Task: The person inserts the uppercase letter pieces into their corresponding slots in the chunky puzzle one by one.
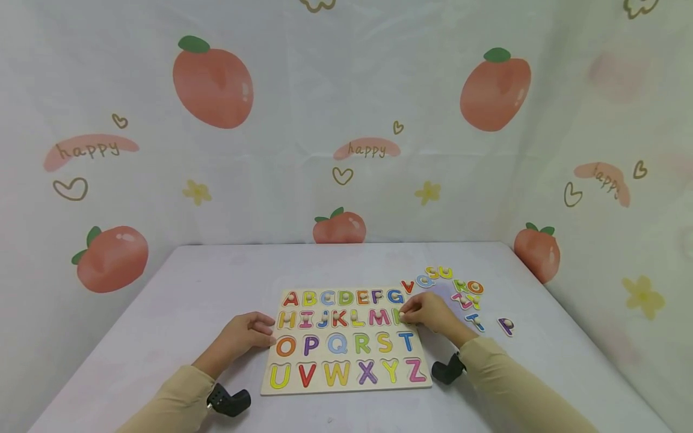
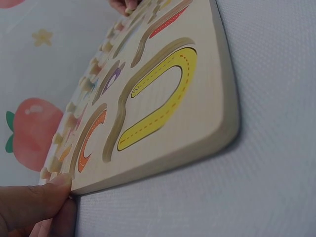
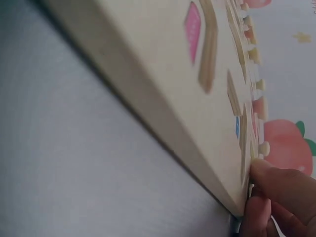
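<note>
A wooden alphabet puzzle board [image 1: 346, 385] lies flat, its top two rows filled with knobbed letters from A through M. My left hand [image 1: 245, 335] holds the board's left edge beside the printed O; in the left wrist view the thumb [image 2: 60, 181] is on the corner edge. At the right end of the second row, my right hand [image 1: 433, 313] pinches the green letter N piece [image 1: 397, 317] over its slot. The fingers hide part of that letter. The lower two rows show bare recesses, such as the yellow U [image 2: 186, 74] and the pink Z [image 3: 193, 32].
Loose letter pieces lie beyond and right of the board: a red V [image 1: 408, 287], a blue Q [image 1: 425, 281], an orange O [image 1: 474, 287], a T [image 1: 475, 322], a purple P [image 1: 506, 326] and several others. White cloth covers the table [image 1: 216, 276], with a printed curtain [image 1: 292, 180] behind.
</note>
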Motion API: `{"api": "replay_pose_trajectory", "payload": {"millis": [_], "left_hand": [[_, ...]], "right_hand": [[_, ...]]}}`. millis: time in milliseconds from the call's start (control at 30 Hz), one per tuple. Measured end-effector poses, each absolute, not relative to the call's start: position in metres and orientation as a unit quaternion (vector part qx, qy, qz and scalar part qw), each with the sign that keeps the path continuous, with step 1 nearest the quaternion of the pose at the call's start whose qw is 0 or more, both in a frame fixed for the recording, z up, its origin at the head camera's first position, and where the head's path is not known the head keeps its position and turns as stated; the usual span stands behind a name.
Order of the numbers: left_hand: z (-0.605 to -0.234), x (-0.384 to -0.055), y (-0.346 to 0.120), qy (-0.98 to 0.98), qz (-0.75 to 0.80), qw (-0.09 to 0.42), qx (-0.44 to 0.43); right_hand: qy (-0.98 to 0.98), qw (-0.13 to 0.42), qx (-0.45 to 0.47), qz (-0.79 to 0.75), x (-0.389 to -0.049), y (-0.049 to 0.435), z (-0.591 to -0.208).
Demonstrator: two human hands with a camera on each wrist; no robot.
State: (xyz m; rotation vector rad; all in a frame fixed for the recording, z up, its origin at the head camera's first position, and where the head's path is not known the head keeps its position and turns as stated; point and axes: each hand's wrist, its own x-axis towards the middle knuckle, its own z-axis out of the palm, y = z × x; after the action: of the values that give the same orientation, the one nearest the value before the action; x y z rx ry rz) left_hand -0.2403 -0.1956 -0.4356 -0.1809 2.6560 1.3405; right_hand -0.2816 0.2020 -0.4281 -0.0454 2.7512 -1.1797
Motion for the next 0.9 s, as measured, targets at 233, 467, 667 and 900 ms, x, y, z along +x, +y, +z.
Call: {"api": "replay_pose_trajectory", "payload": {"millis": [233,467,667,900], "left_hand": [[-0.436,-0.241,-0.196,0.891,0.442,0.082,-0.064],[-0.437,-0.24,-0.196,0.888,0.45,0.079,-0.06],[-0.437,-0.24,-0.196,0.887,0.451,0.079,-0.06],[-0.435,-0.24,-0.195,0.89,0.443,0.08,-0.064]], "right_hand": [[0.922,0.083,-0.023,-0.378,-0.284,0.2,-0.425],[0.921,0.088,-0.018,-0.379,-0.283,0.204,-0.423],[0.916,0.072,-0.029,-0.394,-0.281,0.219,-0.413],[0.899,0.017,-0.03,-0.437,-0.295,0.266,-0.394]]}}
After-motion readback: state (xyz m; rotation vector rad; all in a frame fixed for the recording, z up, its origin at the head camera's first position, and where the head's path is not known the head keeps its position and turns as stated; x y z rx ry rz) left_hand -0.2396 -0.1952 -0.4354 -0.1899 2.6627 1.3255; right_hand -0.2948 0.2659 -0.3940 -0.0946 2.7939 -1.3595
